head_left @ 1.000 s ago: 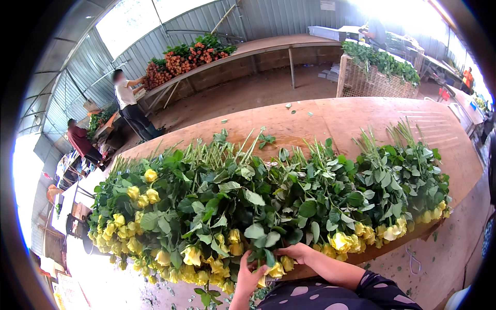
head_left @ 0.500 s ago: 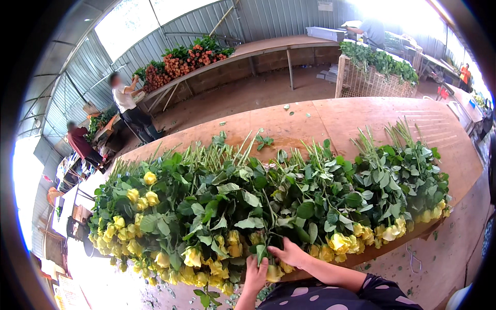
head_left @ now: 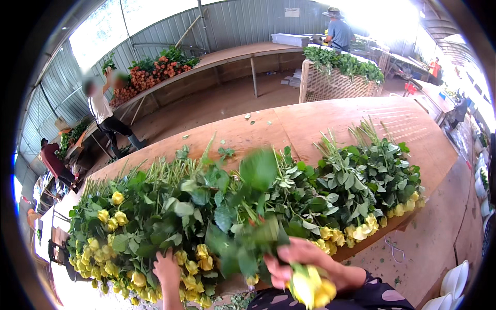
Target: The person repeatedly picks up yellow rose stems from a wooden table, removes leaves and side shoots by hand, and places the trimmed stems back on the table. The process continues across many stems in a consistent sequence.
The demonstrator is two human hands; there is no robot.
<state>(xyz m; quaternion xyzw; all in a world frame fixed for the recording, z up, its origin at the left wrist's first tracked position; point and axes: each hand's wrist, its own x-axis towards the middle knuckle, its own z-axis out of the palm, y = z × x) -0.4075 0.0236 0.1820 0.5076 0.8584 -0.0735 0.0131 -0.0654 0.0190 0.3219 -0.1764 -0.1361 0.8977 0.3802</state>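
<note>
A long bank of yellow roses [head_left: 138, 279] lies across the wooden table, blooms toward me and cut stems pointing to the far side. My right hand [head_left: 305, 258] is closed round a yellow rose [head_left: 311, 287], lifted off the bank at its near edge. Its bloom hangs below the hand, and its blurred green leaves rise over the middle of the bank. To the left, my left hand [head_left: 166, 269] reaches among the leaves and blooms, fingers apart and touching them. Its fingertips are partly lost in the foliage.
Loose leaves lie on the wooden table [head_left: 330, 114]. Behind it stands a wicker crate [head_left: 330, 85] of greenery. Orange-red flowers [head_left: 157, 72] fill a back bench where a person in white [head_left: 101, 108] works. White containers [head_left: 454, 279] stand at lower right.
My hands have moved apart, the left one leftward into the blooms. My right hand has raised a rose from the bank. The whole view has shifted, and the person in white has raised an arm.
</note>
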